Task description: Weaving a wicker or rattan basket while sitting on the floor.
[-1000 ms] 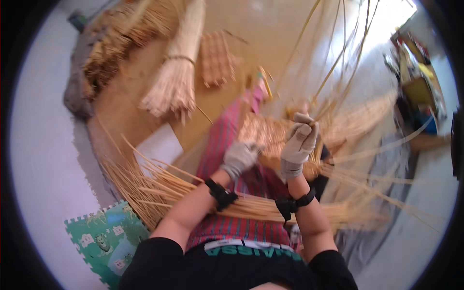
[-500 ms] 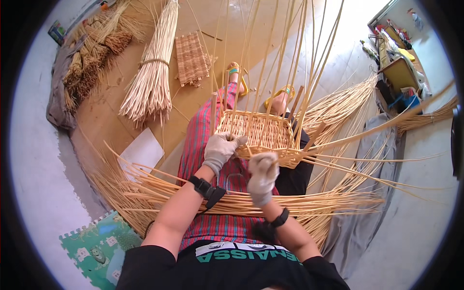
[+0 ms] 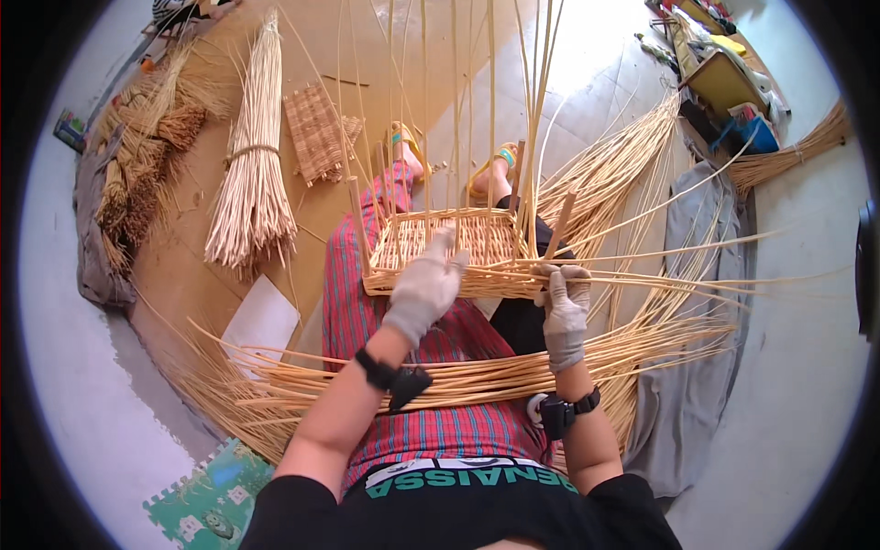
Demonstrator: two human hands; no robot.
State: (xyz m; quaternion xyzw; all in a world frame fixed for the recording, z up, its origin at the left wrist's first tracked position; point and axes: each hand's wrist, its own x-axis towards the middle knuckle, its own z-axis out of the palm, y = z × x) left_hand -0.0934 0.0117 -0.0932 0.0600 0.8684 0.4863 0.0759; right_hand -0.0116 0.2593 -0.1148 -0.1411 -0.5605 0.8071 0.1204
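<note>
A shallow rectangular wicker basket (image 3: pixel 486 234) rests across my lap, with tall pale canes (image 3: pixel 458 110) and thick wooden stakes (image 3: pixel 556 229) rising from it. My left hand (image 3: pixel 423 289), in a light glove, lies over the front rim with its fingers extended toward the woven base. At the right front corner, my gloved right hand (image 3: pixel 564 312) is closed on weaving strands (image 3: pixel 642 280) that trail out to the right. A loose bundle of long canes (image 3: pixel 467 374) lies across my thighs below the basket. The tips of some right-hand fingers are partly hidden among the strands.
Tied cane bundles (image 3: pixel 252 211), darker bundles on grey cloth (image 3: pixel 96 270) and woven mats (image 3: pixel 312 137) lie left. A white sheet (image 3: pixel 257 325) and green foam mat (image 3: pixel 202 500) are nearer. Right are loose canes (image 3: pixel 614 174) and a cluttered cabinet (image 3: pixel 720 87). A striped sleeve (image 3: pixel 174 14) shows top left.
My right hand came down from the high canes, then moved right onto the basket's front corner. My left hand loosened from the rim and stretched its fingers. The upright canes swung and settled.
</note>
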